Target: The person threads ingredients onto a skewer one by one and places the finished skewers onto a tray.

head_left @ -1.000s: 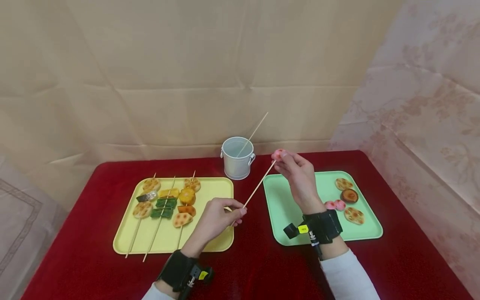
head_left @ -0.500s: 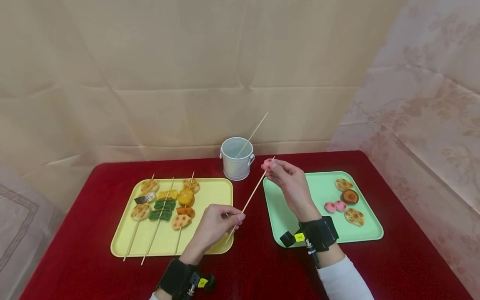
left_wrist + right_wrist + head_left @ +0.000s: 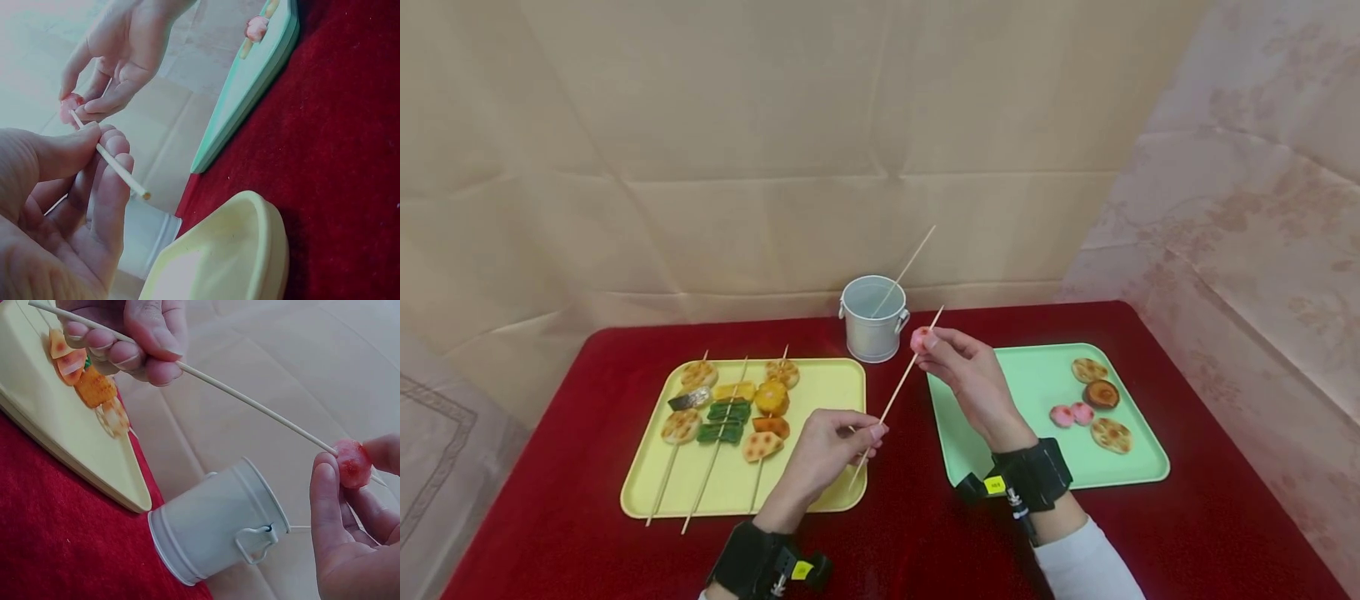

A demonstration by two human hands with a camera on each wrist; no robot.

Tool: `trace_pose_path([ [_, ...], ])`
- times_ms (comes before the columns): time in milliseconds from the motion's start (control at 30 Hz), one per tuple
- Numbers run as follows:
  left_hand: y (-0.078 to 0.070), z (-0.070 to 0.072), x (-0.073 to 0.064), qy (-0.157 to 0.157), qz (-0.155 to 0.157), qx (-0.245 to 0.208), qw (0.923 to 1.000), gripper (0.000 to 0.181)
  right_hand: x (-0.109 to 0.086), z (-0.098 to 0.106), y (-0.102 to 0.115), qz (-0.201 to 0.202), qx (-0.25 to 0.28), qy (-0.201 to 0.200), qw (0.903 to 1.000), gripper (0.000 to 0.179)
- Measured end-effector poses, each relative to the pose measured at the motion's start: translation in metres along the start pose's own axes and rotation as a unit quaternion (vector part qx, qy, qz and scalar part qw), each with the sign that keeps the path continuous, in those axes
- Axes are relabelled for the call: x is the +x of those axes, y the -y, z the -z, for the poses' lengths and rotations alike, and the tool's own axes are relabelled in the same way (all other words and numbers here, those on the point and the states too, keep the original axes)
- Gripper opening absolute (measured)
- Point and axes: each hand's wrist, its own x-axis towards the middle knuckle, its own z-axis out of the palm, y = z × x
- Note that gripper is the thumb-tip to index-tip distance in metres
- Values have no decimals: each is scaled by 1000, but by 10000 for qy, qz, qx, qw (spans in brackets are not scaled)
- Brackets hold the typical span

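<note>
My left hand (image 3: pixel 835 446) pinches a thin wooden skewer (image 3: pixel 898 385) between thumb and fingers, below its middle. The stick slants up to the right, between the two trays. Near its upper end my right hand (image 3: pixel 973 379) pinches a pink ball-shaped food piece (image 3: pixel 921 339) with brown marks. The skewer passes through this ball, and its tip pokes out beyond, as the right wrist view also shows at the pink ball (image 3: pixel 354 464). In the left wrist view the skewer's blunt end (image 3: pixel 145 195) sticks out past the left fingers.
A yellow tray (image 3: pixel 831 383) at left bears several loaded skewers. On the green tray (image 3: pixel 958 433) at right lie two pink balls (image 3: pixel 1072 414), a brown round slice (image 3: pixel 1101 394) and two browned pale slices (image 3: pixel 1111 435). Behind, a white bucket (image 3: pixel 872 333) holds one bare skewer (image 3: pixel 916 253).
The right hand has moved left and down the skewer with the pink ball. The tip, hidden at first, now stands out well beyond the ball. The left hand has shifted slightly downward.
</note>
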Motion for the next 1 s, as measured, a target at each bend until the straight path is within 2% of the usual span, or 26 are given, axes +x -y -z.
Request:
trace_pose_path([
  [467, -3, 0, 1, -352, 20, -24, 9994, 13, -8, -13, -11, -397, -624, 480, 9961, 38],
  [733, -5, 2, 2, -450, 61, -91, 9989, 13, -10, -20, -15, -326, -779, 611, 9946, 33],
  [867, -6, 5, 2, -659, 143, -174, 9976, 12, -11, -30, -19, -359, -868, 923, 9913, 32],
  [1000, -7, 8, 1, -784, 175, -127, 9967, 11, -12, -36, -20, -394, -883, 888, 9913, 31],
])
